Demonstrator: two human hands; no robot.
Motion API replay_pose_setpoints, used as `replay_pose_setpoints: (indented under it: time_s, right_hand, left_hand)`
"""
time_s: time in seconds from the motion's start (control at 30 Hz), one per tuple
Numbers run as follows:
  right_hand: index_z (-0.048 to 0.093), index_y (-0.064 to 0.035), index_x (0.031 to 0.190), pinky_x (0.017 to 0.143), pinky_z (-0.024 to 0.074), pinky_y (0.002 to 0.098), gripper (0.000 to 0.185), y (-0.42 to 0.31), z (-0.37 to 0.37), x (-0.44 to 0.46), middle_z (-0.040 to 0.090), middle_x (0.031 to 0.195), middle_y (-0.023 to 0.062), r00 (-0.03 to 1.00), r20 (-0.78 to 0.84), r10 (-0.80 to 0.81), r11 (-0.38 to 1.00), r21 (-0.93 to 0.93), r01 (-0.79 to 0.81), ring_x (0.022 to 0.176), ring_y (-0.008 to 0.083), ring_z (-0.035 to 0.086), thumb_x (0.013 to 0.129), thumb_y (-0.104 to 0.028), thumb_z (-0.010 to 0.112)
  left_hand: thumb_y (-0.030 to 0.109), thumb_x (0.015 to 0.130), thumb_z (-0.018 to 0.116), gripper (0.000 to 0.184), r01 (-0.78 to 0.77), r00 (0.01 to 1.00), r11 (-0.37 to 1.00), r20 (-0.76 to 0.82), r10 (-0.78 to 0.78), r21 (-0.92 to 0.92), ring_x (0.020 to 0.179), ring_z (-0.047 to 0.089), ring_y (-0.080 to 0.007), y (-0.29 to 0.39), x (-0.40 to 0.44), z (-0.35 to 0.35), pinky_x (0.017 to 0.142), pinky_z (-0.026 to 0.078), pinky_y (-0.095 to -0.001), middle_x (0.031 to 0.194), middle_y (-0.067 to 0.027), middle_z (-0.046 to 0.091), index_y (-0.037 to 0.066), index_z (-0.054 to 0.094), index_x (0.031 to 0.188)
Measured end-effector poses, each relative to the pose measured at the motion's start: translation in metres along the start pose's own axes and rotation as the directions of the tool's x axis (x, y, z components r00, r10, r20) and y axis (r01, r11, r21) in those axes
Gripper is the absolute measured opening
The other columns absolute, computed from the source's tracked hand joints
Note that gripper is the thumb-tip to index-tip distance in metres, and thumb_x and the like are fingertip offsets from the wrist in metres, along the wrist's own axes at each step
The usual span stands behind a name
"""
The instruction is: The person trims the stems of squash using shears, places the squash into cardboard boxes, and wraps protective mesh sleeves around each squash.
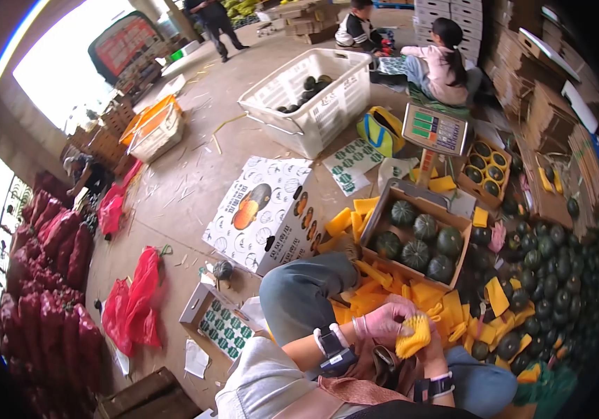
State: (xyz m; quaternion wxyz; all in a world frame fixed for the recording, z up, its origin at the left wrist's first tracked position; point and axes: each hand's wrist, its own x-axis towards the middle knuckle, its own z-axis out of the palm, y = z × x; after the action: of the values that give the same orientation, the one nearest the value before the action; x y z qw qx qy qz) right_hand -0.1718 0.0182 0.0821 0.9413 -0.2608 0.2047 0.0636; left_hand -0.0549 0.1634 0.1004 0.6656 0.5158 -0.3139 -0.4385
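Note:
In the head view, my left hand [385, 322], in a thin pink glove, is closed on the edge of a yellow foam net sleeve [413, 338]. My right hand [434, 347] grips the same sleeve from the other side, its fingers partly hidden. Whether anything sits inside the sleeve I cannot tell. Below and around my hands lie many loose yellow foam sleeves [425, 295]. Just beyond them a cardboard box [411, 269] holds several dark green pumpkins [417, 255] and rests on a weighing scale [461, 204].
A pumpkin heap [558, 272] spreads at right. A closed printed carton [261, 209] and an open carton [198, 297] stand at left. Farther off are a white crate [306, 133], two seated people [442, 66] and red mesh sacks [41, 335]. A small filled box [484, 171] sits behind the scale.

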Motion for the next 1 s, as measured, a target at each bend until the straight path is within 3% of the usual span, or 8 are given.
replay_pose_setpoints:
  time_s: [0.33,0.37,0.5,0.6,0.7,0.8,0.87,1.0]
  right_hand:
    - [0.063,0.0003,0.091,0.074,0.0477,0.0229,0.025,0.001,-0.012,0.007,0.062,0.088,0.002,0.995,0.021,-0.097,0.796,-0.599,0.09,0.084,0.0107,0.057,0.067,0.007,0.068]
    - [0.062,0.0004,0.095,0.073,0.0475,0.0235,0.037,0.004,-0.031,0.008,0.061,0.091,0.0045,0.968,0.224,-0.11,0.963,-0.216,0.159,0.086,0.0138,0.057,0.06,0.013,0.059]
    - [0.056,-0.0007,0.114,0.077,0.0496,0.0275,0.045,-0.042,0.064,-0.028,0.062,0.098,0.0072,0.945,0.029,0.324,0.92,-0.244,-0.308,0.095,0.0193,0.059,0.07,0.003,0.058]
    - [0.054,-0.0013,0.119,0.083,0.0501,0.0274,0.039,-0.006,0.026,-0.039,0.063,0.104,0.0052,0.777,0.079,0.624,0.777,-0.164,-0.608,0.098,0.0186,0.06,0.081,-0.008,0.065]
    - [0.048,-0.002,0.123,0.085,0.0498,0.033,0.055,-0.033,-0.012,-0.027,0.061,0.108,0.0091,0.961,0.272,0.049,0.954,-0.298,0.036,0.096,0.0181,0.06,0.074,-0.006,0.073]
    - [0.059,-0.0026,0.107,0.062,0.0524,0.0255,0.025,-0.081,0.008,-0.001,0.061,0.089,0.0035,0.991,0.044,-0.128,0.986,-0.099,0.132,0.076,0.0097,0.06,0.083,-0.006,0.064]
    - [0.061,-0.0034,0.102,0.05,0.0472,0.0229,0.017,-0.08,-0.015,0.038,0.06,0.086,0.0019,0.946,-0.03,-0.323,0.735,-0.638,0.231,0.069,0.0088,0.058,0.086,-0.011,0.061]
    - [0.065,-0.0082,0.09,0.037,0.041,0.024,0.016,-0.069,-0.051,0.143,0.058,0.072,0.0002,0.89,-0.034,-0.454,0.498,-0.838,0.222,0.056,0.0089,0.054,0.089,-0.022,0.058]
  left_hand:
    - [0.017,0.083,0.067,0.028,0.295,0.948,0.839,0.249,-0.198,-0.458,0.09,0.055,-0.0115,-0.008,-0.036,-0.002,0.082,0.046,-0.0263,0.098,-0.001,0.06,0.001,0.058,0.104]
    - [0.018,0.084,0.065,0.029,0.354,0.918,0.825,0.334,-0.216,-0.441,0.091,0.055,-0.0115,-0.001,-0.038,-0.004,0.082,0.045,-0.0263,0.1,-0.0009,0.06,0.001,0.058,0.106]
    - [0.02,0.086,0.062,0.028,0.409,0.9,0.883,0.262,-0.349,-0.229,0.092,0.056,-0.0129,0.016,-0.041,-0.047,0.082,0.047,-0.0287,0.102,-0.0013,0.058,0.001,0.055,0.106]
    - [0.022,0.085,0.063,0.029,0.35,0.934,0.646,0.198,-0.298,-0.678,0.092,0.058,-0.0172,0.028,-0.02,-0.03,0.08,0.048,-0.0303,0.101,-0.0049,0.059,0.003,0.054,0.105]
    - [0.038,0.081,0.065,0.054,0.418,0.903,0.557,0.266,-0.336,-0.717,0.102,0.056,-0.022,0.022,-0.007,-0.014,0.089,0.044,-0.0329,0.107,-0.0099,0.059,0.001,0.048,0.116]
    - [0.05,0.08,0.063,0.073,0.779,0.625,0.34,0.606,-0.492,-0.527,0.116,0.049,-0.0231,-0.011,0.02,-0.051,0.1,0.037,-0.0349,0.124,-0.0149,0.053,-0.003,0.045,0.128]
    - [0.042,0.085,0.06,0.049,0.359,0.906,0.932,0.257,-0.338,-0.041,0.099,0.057,-0.0171,-0.019,0.059,-0.077,0.088,0.045,-0.0302,0.108,-0.0081,0.062,0.0,0.06,0.109]
    - [0.015,0.085,0.06,0.014,0.204,0.97,0.747,-0.233,-0.068,0.633,0.07,0.056,-0.0156,-0.031,0.142,-0.127,0.064,0.047,-0.0286,0.074,-0.0086,0.058,0.001,0.06,0.088]
